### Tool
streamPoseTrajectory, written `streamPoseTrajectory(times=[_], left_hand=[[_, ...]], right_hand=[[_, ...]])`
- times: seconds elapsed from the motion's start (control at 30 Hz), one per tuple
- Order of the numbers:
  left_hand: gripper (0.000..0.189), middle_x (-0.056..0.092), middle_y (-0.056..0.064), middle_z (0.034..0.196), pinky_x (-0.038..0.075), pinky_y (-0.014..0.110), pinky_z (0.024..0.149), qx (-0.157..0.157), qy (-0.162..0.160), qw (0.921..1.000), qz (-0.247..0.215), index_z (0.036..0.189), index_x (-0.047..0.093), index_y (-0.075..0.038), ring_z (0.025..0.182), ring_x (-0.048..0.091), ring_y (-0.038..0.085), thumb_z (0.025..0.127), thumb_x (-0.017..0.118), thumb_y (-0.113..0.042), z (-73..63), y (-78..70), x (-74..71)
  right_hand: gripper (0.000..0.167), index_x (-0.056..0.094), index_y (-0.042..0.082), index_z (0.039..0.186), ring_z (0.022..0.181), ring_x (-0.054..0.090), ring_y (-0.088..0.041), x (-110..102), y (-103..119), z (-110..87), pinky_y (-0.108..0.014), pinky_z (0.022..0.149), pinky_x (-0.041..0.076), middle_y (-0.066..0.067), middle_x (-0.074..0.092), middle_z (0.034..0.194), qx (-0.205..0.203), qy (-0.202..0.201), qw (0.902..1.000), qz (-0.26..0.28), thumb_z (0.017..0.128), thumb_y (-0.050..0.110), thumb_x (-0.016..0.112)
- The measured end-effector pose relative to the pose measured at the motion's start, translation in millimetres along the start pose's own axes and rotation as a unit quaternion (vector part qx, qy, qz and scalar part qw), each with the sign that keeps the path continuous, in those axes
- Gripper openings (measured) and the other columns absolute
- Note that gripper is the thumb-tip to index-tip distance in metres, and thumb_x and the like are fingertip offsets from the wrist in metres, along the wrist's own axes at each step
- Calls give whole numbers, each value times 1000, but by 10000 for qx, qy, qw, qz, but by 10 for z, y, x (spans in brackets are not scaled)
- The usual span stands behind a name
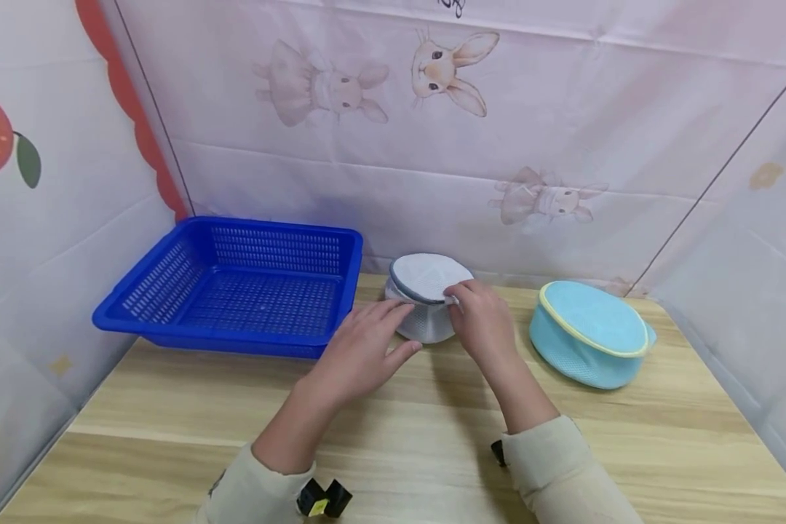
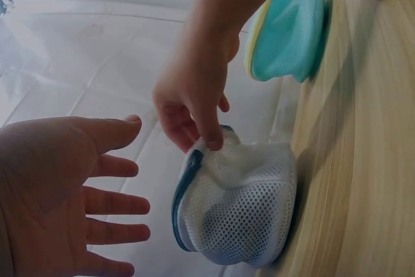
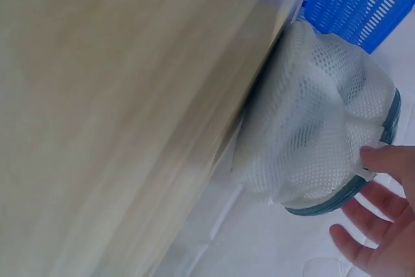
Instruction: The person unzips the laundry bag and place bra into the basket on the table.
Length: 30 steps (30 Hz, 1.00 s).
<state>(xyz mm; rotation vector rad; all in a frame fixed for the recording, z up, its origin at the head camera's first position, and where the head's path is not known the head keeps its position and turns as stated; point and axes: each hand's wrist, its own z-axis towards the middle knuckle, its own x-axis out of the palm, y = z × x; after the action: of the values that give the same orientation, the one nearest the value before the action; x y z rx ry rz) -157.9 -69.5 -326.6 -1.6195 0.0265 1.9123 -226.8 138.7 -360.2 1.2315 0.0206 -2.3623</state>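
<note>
A white mesh laundry bag (image 1: 426,320) with a grey-blue rim stands upright on the table. My right hand (image 1: 487,320) pinches its rim at the right side; in the right wrist view the thumb (image 3: 382,159) lies against the mesh near a small tab. My left hand (image 1: 365,349) is beside the bag's left side, and the left wrist view shows its fingers (image 2: 120,204) straight and apart from the mesh. Whether the bag holds anything cannot be made out.
To the left is a blue plastic basket (image 1: 236,342) with slotted walls. A light blue mesh bag (image 1: 576,356) with yellow trim stands on the right. Both are on a wooden table (image 1: 393,437), backed by a wall sheet (image 1: 367,175) printed with rabbits.
</note>
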Motion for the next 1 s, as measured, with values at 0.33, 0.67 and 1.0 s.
streamPoseTrajectory(times=[0.33,0.67,1.0], left_hand=[[57,49,5,147,30,54,115,23,-43,10000,44,146,48,-17,140,41,28,96,60,-43,13,-20,42],[59,37,6,156,35,53,113,74,-144,9999,-5,149,43,-22,142,38,29,96,60,-44,14,-49,88],[49,51,4,146,39,46,111,530,-426,9967,439,136,58,-16,137,46,23,94,66,-39,27,-112,124]], right_hand=[[21,77,13,100,85,71,-26,-162,39,-126,-42,68,56,-4,74,96,-212,23,9995,219,80,8,78],[23,77,10,98,79,71,-21,-356,126,-275,-37,68,57,-5,75,92,-543,-52,9969,568,76,4,80],[23,76,11,97,78,70,-17,-443,268,-332,-32,67,57,0,75,90,-1105,-229,9893,923,76,2,80]])
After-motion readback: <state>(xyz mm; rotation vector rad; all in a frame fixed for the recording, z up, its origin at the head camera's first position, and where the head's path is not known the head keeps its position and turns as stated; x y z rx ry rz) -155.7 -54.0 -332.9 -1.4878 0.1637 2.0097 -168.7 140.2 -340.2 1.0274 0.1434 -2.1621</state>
